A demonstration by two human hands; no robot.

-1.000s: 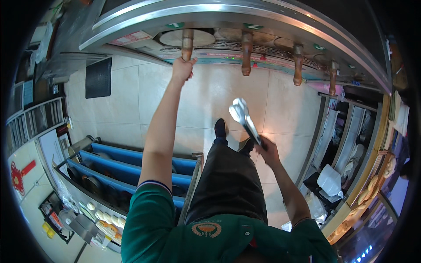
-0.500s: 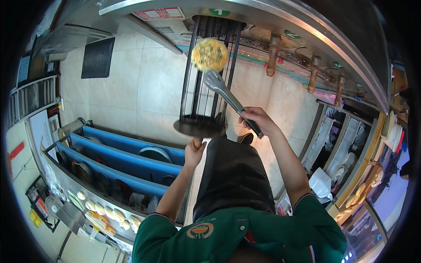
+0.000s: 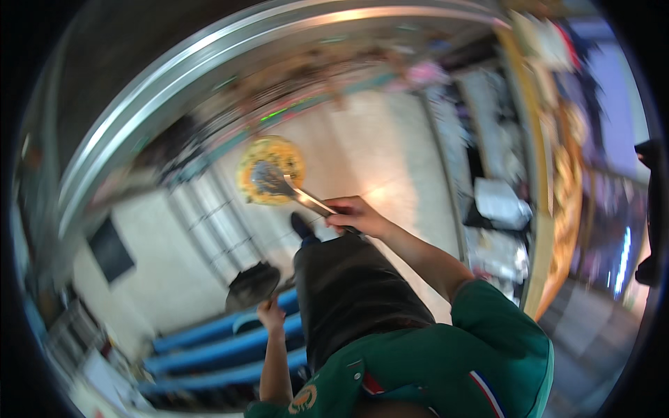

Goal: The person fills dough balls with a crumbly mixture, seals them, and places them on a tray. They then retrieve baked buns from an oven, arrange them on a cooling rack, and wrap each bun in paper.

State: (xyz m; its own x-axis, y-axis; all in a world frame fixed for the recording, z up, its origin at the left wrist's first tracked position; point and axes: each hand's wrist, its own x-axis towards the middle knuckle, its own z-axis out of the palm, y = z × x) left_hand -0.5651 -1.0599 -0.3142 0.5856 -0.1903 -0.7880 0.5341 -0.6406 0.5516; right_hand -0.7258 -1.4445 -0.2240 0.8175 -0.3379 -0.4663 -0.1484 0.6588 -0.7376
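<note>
My right hand (image 3: 355, 214) is closed around the handle of metal tongs (image 3: 306, 198). At the tips of the tongs a round yellow flatbread (image 3: 279, 150) with dark green flecks is held up over the floor. My left hand (image 3: 272, 315) grips the knob at the dark round end plate (image 3: 252, 287) of a long pull-out rack (image 3: 216, 223). Thin metal bars form this rack, which reaches out from the metal oven (image 3: 279, 24). The flatbread is off to the right of the rack. Motion blurs the oven front and the rack.
Blue long bins (image 3: 216, 359) stand beside my left arm. To the right are shelves with white bags (image 3: 500, 202) and a wooden ledge (image 3: 536, 272) with bread loaves (image 3: 568, 167). A dark mat (image 3: 111, 251) lies on the tiled floor at the left.
My view has turned to the right. The flatbread in the tongs has moved from above the rack to its right side. My left hand keeps hold of the rack's knob.
</note>
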